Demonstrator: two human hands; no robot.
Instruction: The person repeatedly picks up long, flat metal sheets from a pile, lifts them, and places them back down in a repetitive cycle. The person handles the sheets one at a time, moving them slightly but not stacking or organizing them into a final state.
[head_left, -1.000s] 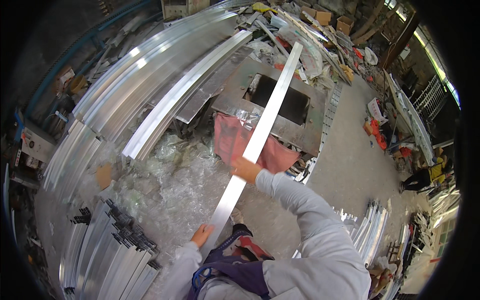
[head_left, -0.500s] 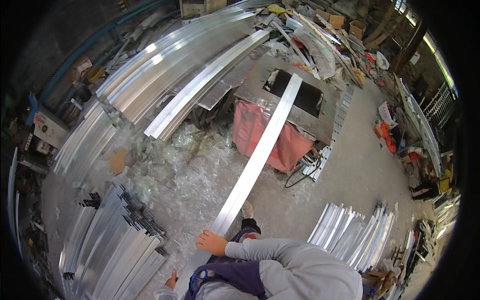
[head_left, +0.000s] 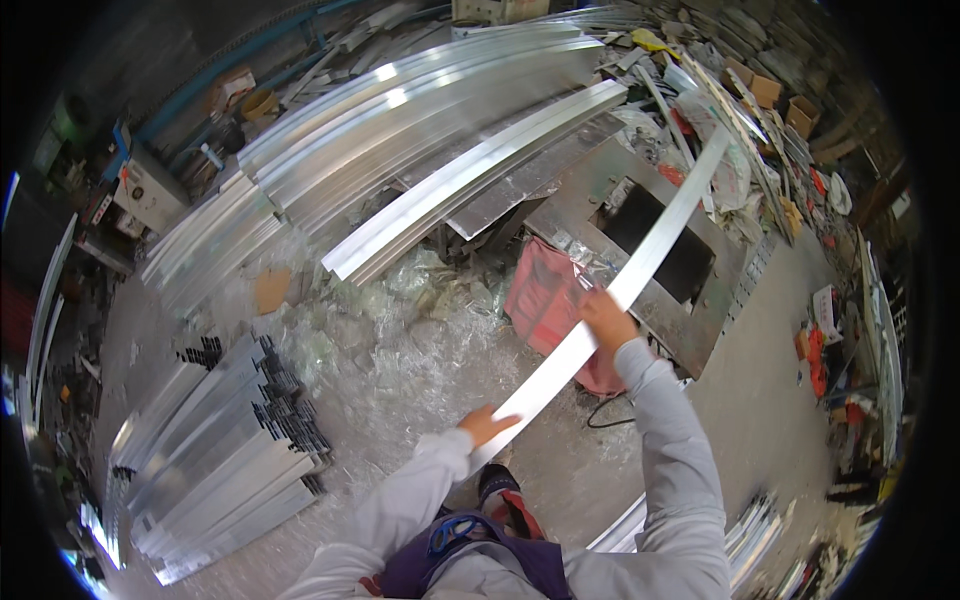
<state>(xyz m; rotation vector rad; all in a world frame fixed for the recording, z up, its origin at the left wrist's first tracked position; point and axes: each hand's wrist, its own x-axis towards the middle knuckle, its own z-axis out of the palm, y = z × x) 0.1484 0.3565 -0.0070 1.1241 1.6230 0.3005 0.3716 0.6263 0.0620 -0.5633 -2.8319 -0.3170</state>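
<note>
A long, flat silver aluminium profile (head_left: 555, 385) slants from just in front of my body up to the far right, its far part over a metal work table (head_left: 575, 185). My right hand (head_left: 608, 320) grips it around the middle, fingers over its edge. Near its close end, my left hand (head_left: 487, 426) is closed on the left edge. Under the profile are the table's dark square opening (head_left: 680, 262) and a red cloth (head_left: 540, 290) hanging from the table's front.
Stacked aluminium profiles (head_left: 225, 460) lie at the lower left, and longer ones (head_left: 400, 130) fill the far left. A single profile bundle (head_left: 470, 180) rests beside the table. Crumpled clear plastic film (head_left: 390, 310) covers the floor; scrap and cardboard boxes (head_left: 765, 90) are heaped at the far right.
My right hand has moved up and forward along the profile, and my left hand has come forward too. The profile's far end now reaches past the table's opening toward the scrap heap.
</note>
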